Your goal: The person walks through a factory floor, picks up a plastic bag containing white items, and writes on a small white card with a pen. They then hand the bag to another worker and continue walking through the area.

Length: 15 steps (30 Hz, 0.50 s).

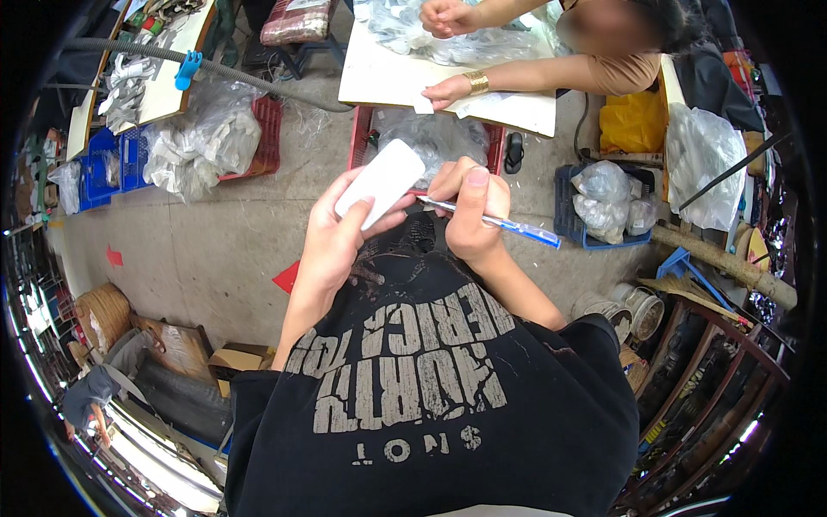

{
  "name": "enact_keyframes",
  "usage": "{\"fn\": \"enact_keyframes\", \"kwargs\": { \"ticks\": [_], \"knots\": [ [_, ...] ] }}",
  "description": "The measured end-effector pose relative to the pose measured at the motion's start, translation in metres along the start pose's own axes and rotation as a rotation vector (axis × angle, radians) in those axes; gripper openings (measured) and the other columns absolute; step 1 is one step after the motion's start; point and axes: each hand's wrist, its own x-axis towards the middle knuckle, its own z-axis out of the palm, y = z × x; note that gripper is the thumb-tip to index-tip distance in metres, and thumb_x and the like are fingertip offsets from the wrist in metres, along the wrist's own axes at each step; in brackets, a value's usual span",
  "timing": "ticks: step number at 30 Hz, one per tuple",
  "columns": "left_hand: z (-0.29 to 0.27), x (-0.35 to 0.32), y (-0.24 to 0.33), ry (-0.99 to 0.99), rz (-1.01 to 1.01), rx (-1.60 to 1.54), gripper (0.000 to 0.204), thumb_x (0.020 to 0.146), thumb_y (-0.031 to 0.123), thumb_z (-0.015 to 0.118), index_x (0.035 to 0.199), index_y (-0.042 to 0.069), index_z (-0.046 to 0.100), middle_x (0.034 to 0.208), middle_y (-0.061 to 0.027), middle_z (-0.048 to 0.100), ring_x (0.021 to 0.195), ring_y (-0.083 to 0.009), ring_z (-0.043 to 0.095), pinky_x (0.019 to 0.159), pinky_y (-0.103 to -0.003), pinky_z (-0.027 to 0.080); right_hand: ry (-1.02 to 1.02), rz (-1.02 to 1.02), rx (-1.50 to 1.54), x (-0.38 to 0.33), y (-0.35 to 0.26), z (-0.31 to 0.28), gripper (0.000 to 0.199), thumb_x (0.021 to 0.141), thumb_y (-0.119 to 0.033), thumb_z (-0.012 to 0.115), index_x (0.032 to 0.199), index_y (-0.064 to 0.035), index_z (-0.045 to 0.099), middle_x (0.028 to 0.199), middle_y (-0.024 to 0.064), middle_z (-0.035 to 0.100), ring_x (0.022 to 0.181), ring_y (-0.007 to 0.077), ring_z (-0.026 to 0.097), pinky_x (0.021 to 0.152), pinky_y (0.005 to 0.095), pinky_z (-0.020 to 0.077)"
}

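Note:
My left hand (340, 226) is closed around a white, rounded rectangular pad or block (381, 183), thumb on its near face and fingers behind it. I cannot make out whether it is paper or a solid piece. In my right hand (474, 207) is a pen (517, 228) with a clear and blue barrel, gripped between thumb and fingers. Its tip points left toward the lower right edge of the white pad, seemingly a little apart from it. Both hands are held in front of my black shirt.
Across from me a co-worker's hand (446, 91) holds a small white piece at a pale table (530, 119) with clear bags on it. Under it stands a red crate (494, 151) with plastic bags. A blue crate (603, 239) with bagged parts is at right; bagged white pieces (202, 146) lie at left.

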Motion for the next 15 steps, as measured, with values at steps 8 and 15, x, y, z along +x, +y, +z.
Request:
{"fn": "enact_keyframes", "kwargs": {
  "ticks": [8, 15],
  "knots": [
    [-0.025, 0.101, -0.036, 0.191, 0.067, 0.014, 0.028, 0.099, 0.01, 0.046, 0.125, 0.001, 0.043, 0.111, -0.0112, 0.059, 0.092, -0.0134, 0.056, 0.073, -0.031, 0.046, 0.176, 0.171, 0.037, -0.009, 0.017, -0.033, 0.047, 0.107, -0.021, 0.03, 0.068, -0.0004, 0.048, 0.06, 0.0071, 0.052, 0.048, 0.011, 0.044, 0.046, 0.0269, 0.0355],
    [-0.013, 0.17, -0.044, 0.217, 0.07, 0.0, 0.027, 0.098, 0.012, 0.049, 0.123, 0.0, 0.046, 0.109, -0.0121, 0.061, 0.085, -0.0132, 0.06, 0.068, -0.028, 0.049, 0.291, 0.247, 0.025, -0.024, 0.019, -0.055, 0.048, 0.107, -0.024, 0.03, 0.069, -0.0019, 0.047, 0.06, 0.0065, 0.051, 0.05, 0.0103, 0.043, 0.048, 0.0264, 0.0351]
  ]
}}
